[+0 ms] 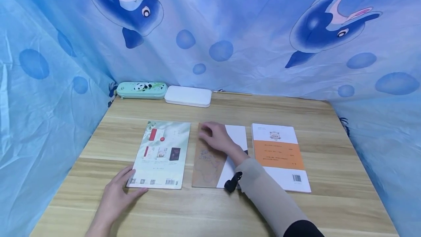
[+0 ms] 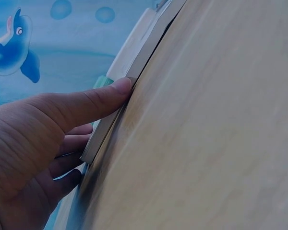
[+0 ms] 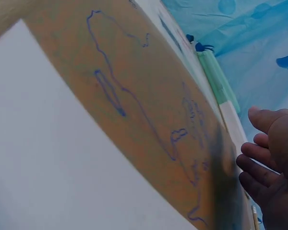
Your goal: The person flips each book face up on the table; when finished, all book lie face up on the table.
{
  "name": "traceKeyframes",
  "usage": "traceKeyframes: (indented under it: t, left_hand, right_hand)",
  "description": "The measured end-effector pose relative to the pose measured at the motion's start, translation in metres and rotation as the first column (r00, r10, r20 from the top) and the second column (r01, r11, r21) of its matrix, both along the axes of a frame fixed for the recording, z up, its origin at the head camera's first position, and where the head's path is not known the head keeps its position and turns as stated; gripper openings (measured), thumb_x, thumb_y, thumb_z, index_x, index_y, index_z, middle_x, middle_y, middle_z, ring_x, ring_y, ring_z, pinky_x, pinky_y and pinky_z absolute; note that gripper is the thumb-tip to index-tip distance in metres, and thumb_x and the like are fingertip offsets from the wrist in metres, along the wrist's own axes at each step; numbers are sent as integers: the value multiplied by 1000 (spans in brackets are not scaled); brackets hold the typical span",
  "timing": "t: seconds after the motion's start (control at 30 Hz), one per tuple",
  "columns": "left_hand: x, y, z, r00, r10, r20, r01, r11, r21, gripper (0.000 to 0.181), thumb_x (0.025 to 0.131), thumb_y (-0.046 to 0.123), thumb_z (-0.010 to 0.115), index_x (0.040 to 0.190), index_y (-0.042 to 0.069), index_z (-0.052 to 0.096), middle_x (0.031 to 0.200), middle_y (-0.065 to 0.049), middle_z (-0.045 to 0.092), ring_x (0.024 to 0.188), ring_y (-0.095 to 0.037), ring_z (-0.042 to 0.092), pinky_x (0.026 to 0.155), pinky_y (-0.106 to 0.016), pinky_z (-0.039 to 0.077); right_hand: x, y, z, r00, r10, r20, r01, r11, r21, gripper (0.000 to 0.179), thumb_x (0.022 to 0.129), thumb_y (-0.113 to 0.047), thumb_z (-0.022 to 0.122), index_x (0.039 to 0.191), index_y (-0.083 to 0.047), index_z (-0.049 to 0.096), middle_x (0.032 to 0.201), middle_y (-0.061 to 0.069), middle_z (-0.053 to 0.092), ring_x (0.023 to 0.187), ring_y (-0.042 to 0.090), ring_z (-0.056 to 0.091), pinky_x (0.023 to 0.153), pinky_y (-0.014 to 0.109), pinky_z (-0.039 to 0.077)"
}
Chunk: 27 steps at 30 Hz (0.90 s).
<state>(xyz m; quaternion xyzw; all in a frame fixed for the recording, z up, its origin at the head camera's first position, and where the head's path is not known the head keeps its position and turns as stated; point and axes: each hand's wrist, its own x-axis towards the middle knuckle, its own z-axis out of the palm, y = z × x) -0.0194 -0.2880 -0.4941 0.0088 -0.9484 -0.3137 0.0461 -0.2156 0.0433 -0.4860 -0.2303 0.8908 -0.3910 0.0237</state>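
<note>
On the left of the wooden table lies a pale green-white book with small product pictures and a barcode. My left hand rests at its lower left corner. In the left wrist view, the left thumb touches the book's near edge, and the other fingers lie along its left side. My right hand is over the upper part of a brown-and-white book bearing a blue outline drawing. Its fingers are loosely bent and grip nothing. Right of it lies a white book with an orange band.
Along the table's back edge stand a green panda pencil case, a white flat case and a thin wooden stick. Blue curtains with dolphins enclose the back and sides of the table.
</note>
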Motion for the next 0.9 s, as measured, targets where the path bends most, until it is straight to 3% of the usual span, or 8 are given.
traceKeyframes:
  t: [0.27, 0.4, 0.57, 0.9]
  left_hand:
    - [-1, 0, 1, 1000, 5, 2, -5, 1000, -8, 80, 69, 24, 94, 134, -9, 59, 147, -24, 49, 132, -49, 46, 104, -63, 41]
    - [0, 3, 1, 999, -9, -37, 9, 1000, -7, 80, 68, 23, 95, 132, -11, 60, 145, -26, 49, 129, -51, 47, 102, -64, 41]
    - [1, 5, -1, 996, -22, -84, 22, 1000, -10, 78, 66, 21, 96, 128, -13, 61, 143, -28, 51, 128, -51, 48, 101, -64, 41]
    - [2, 5, -2, 998, 0, -60, 0, 1000, -3, 80, 67, 23, 95, 130, -11, 61, 144, -27, 50, 128, -51, 47, 101, -64, 41]
  right_hand:
    - [-9, -10, -2, 999, -46, -17, 47, 997, 60, 42, 97, -33, 70, 133, -12, 65, 132, 5, 66, 124, 19, 60, 108, 34, 47]
    - [-15, -14, -5, 999, -41, -14, 42, 996, 72, 43, 98, -34, 67, 136, -12, 63, 136, 6, 64, 127, 21, 58, 110, 36, 46]
    - [-19, -16, -11, 1000, -19, -15, 20, 995, 101, 42, 99, -35, 66, 135, -13, 63, 136, 5, 64, 129, 22, 57, 111, 36, 44]
    - [-27, -25, -11, 998, 57, -8, -56, 994, 97, 42, 100, -29, 66, 136, -8, 61, 137, 9, 62, 131, 24, 54, 114, 36, 41]
